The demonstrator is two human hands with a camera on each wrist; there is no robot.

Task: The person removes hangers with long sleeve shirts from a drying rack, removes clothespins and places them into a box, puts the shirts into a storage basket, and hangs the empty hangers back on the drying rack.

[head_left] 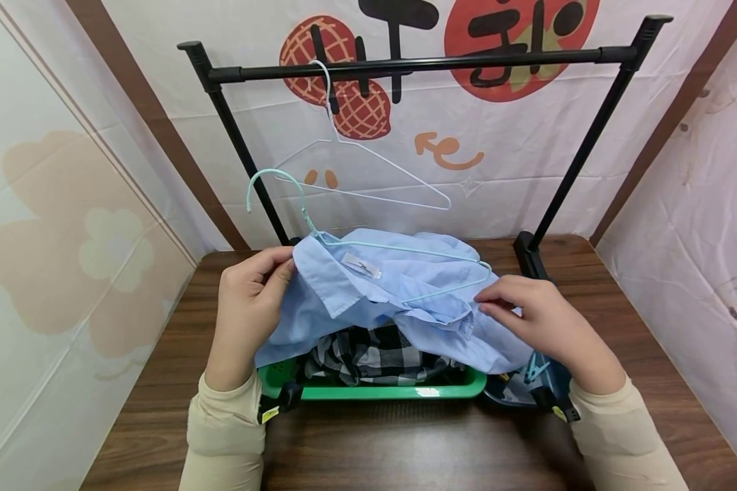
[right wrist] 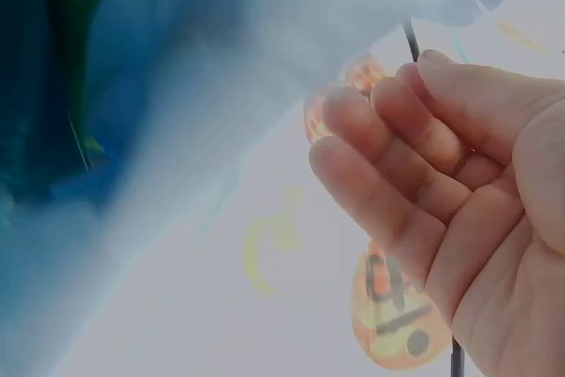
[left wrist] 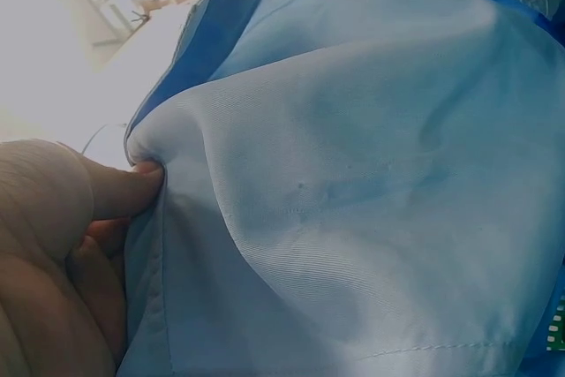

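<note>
A light blue button-up shirt (head_left: 338, 286) lies spread over a green basket (head_left: 393, 392), collar and label facing up. My left hand (head_left: 252, 310) pinches the shirt's edge by the collar between thumb and fingers; the left wrist view shows the cloth (left wrist: 335, 183) draping from that pinch. A mint-green hanger (head_left: 399, 247) sits partly in the shirt, its hook out at the upper left and its left part hidden by cloth. Beside the hanger's right end is my right hand (head_left: 534, 317). In the right wrist view its fingers (right wrist: 380, 192) are loosely bent, with nothing between them.
A black rack (head_left: 430, 65) stands behind, with a white wire hanger (head_left: 374, 198) on its bar. Black-and-white checked cloth (head_left: 368, 358) fills the basket. Right of it, a dark blue container (head_left: 510, 395) holds a light blue clip (head_left: 534, 368). All stand on a wooden table (head_left: 405, 443).
</note>
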